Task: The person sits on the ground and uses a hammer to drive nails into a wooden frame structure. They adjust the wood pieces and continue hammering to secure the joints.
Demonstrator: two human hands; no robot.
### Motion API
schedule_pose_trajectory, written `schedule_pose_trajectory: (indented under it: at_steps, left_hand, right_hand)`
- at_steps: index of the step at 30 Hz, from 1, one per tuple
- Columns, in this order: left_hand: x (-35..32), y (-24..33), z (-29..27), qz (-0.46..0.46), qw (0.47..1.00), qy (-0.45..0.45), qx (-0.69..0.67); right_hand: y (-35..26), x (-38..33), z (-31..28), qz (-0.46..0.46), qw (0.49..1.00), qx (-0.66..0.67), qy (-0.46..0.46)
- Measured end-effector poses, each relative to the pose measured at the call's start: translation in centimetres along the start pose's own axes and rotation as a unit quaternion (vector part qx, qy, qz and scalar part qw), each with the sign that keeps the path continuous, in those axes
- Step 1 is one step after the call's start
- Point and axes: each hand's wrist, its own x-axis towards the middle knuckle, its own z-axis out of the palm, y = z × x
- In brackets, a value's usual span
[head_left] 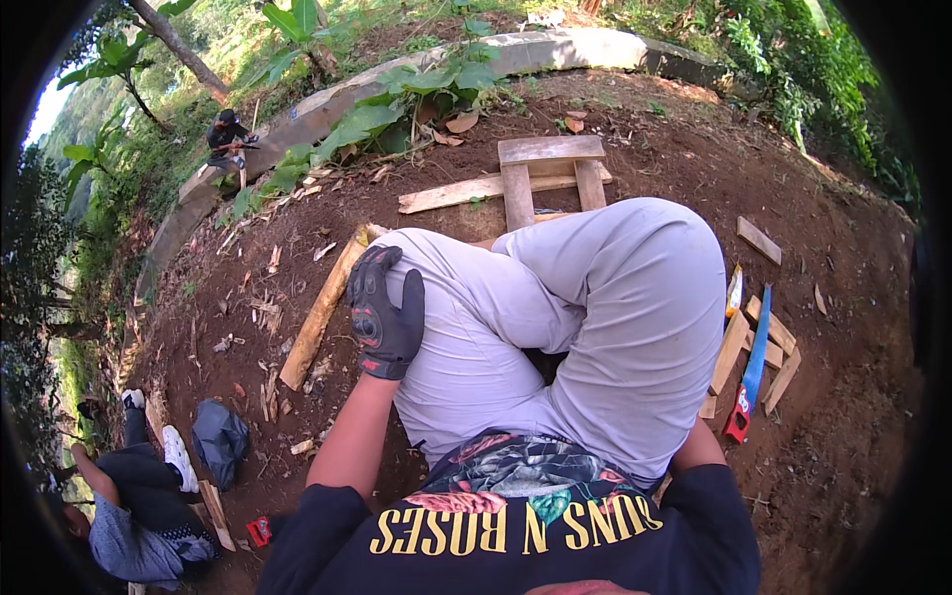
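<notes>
My left hand (385, 322), in a black glove with red marks, rests on the side of my bent left knee. Its thumb is apart from the fingers and it holds nothing. A stripped log (322, 315) lies on the soil just beyond it. My right forearm (700, 448) passes down beside my right thigh, which hides the hand. To the right of that leg lies a hand saw (757, 367) with a blue blade and red handle, across several short wood pieces (731, 353). Ahead of my knees, boards form a small wooden frame (551, 151).
A person (154, 506) sits at the lower left near a dark plastic bag (219, 441) and a red-handled tool (260, 531). Another person (230, 144) sits on the low concrete wall (327, 107). A yellow-handled tool (734, 292) and a loose block (759, 240) lie at right.
</notes>
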Motion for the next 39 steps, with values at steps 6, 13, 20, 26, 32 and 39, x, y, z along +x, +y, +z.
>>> schedule_pose_trajectory:
  at_steps: [6, 13, 20, 26, 32, 39]
  left_hand:
    - [0.7, 1.9, 1.0, 0.026, 1.0, -0.007, 0.002]
    - [1.2, 3.5, 2.1, 0.033, 0.999, -0.019, -0.003]
    - [1.3, 1.2, 4.3, 0.038, 0.998, -0.039, 0.026]
    - [1.4, 0.5, 4.1, 0.038, 0.996, -0.059, 0.062]
    - [1.7, 0.0, 4.4, 0.014, 0.997, -0.063, 0.045]
    - [1.8, -0.5, 5.0, -0.017, 0.999, -0.048, 0.0]
  right_hand:
    - [5.2, -6.8, -1.3, -0.017, 0.998, 0.054, -0.011]
    - [11.7, -17.7, -4.5, -0.074, 0.993, 0.089, -0.011]
    - [7.0, -23.2, -12.9, 0.274, 0.924, 0.261, 0.048]
    - [10.2, -22.6, -12.2, 0.337, 0.9, -0.054, 0.272]
    - [10.6, -19.4, -13.9, 0.431, 0.827, -0.153, 0.328]
    - [12.6, -16.4, -13.3, 0.454, 0.812, -0.153, 0.334]
